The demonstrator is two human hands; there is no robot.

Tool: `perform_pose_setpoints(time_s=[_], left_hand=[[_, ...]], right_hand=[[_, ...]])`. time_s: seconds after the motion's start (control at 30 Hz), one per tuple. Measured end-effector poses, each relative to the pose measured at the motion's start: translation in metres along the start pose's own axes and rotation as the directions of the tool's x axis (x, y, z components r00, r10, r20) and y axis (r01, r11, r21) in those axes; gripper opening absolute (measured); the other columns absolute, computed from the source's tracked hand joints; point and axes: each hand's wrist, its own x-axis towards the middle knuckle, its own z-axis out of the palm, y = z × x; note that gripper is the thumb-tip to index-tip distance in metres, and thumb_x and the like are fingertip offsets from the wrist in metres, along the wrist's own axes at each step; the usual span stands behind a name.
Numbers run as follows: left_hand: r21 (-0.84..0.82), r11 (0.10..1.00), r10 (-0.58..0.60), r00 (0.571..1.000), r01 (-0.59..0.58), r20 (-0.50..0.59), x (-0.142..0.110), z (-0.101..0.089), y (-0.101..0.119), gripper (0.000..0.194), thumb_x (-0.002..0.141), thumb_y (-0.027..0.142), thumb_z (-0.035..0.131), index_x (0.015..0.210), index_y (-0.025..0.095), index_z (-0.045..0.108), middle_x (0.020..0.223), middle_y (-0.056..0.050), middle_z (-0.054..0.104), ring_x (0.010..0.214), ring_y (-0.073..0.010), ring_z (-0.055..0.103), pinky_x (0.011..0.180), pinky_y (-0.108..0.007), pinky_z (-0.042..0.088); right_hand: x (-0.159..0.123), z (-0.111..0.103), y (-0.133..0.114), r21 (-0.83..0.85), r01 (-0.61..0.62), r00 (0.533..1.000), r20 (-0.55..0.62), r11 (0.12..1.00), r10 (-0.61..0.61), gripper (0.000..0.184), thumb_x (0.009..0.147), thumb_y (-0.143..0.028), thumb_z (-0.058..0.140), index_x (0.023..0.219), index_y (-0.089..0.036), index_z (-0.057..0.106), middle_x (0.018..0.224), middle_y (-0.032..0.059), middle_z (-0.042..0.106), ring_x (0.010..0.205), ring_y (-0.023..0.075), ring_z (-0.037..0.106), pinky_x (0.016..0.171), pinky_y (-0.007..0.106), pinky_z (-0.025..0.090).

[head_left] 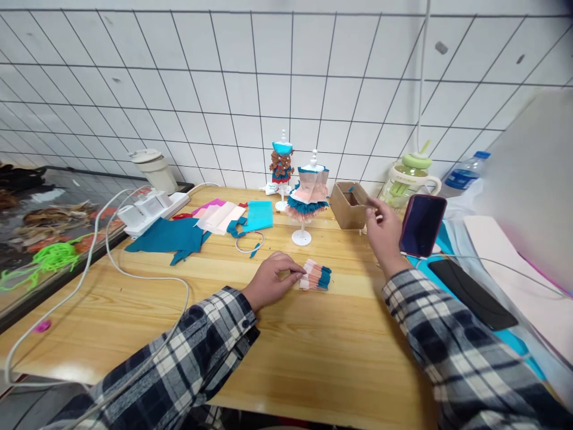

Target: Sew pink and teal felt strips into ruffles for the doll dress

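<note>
My left hand (278, 278) pinches the left edge of a small pleated piece of crepe paper (317, 276) between thumb and fingertips. The piece has pale pink, peach and teal bands and lies on the wooden table. At the right side of a small open cardboard box (347, 216), my right hand (384, 230) is raised with its fingers curled together. What those fingers hold, if anything, is too small to make out. Behind the pleated piece stands a white mini dress form (301, 237) wearing a pink and teal paper dress (311, 194).
A second dress form (282, 161) stands farther back. Teal paper (168, 237), pink sheets (222, 216) and a ring (249, 241) lie left. A phone (423, 226), green-lidded jug (409, 179) and water bottle (468, 172) are right. White cables (147, 277) cross the left side.
</note>
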Motion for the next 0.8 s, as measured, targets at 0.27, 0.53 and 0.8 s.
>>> perform_pose_setpoints(time_s=[0.27, 0.53, 0.8], left_hand=[[0.108, 0.993, 0.051, 0.999, -0.050, -0.011, -0.002, 0.001, 0.001, 0.015, 0.088, 0.027, 0.059, 0.090, 0.023, 0.074, 0.081, -0.004, 0.070, 0.080, -0.0166, 0.060, 0.079, -0.032, 0.044], [0.144, 0.977, 0.153, 0.988, -0.154, 0.022, -0.006, 0.003, 0.006, 0.017, 0.089, 0.024, 0.057, 0.094, 0.023, 0.073, 0.080, -0.004, 0.068, 0.079, -0.0159, 0.059, 0.077, -0.031, 0.042], [0.079, 0.991, 0.108, 0.994, -0.108, 0.004, -0.007, 0.005, 0.013, 0.013, 0.087, 0.026, 0.061, 0.088, 0.022, 0.074, 0.079, -0.003, 0.068, 0.078, -0.0159, 0.058, 0.075, -0.030, 0.043]], right_hand=[[-0.102, -0.017, -0.070, 0.242, 0.083, 0.911, 0.374, 0.967, -0.172, 0.015, 0.088, -0.034, 0.058, 0.089, -0.024, 0.069, 0.086, 0.0049, 0.070, 0.081, 0.0205, 0.060, 0.073, 0.034, 0.047], [-0.115, -0.016, -0.085, 0.277, -0.050, 0.878, 0.471, 0.960, -0.090, 0.012, 0.084, -0.033, 0.066, 0.091, -0.025, 0.072, 0.087, 0.0032, 0.071, 0.077, 0.0190, 0.062, 0.072, 0.032, 0.047], [-0.117, -0.020, -0.090, 0.216, 0.049, 0.859, 0.488, 0.975, -0.152, 0.008, 0.086, -0.027, 0.062, 0.085, -0.022, 0.069, 0.081, 0.0025, 0.067, 0.074, 0.0174, 0.059, 0.067, 0.029, 0.043]])
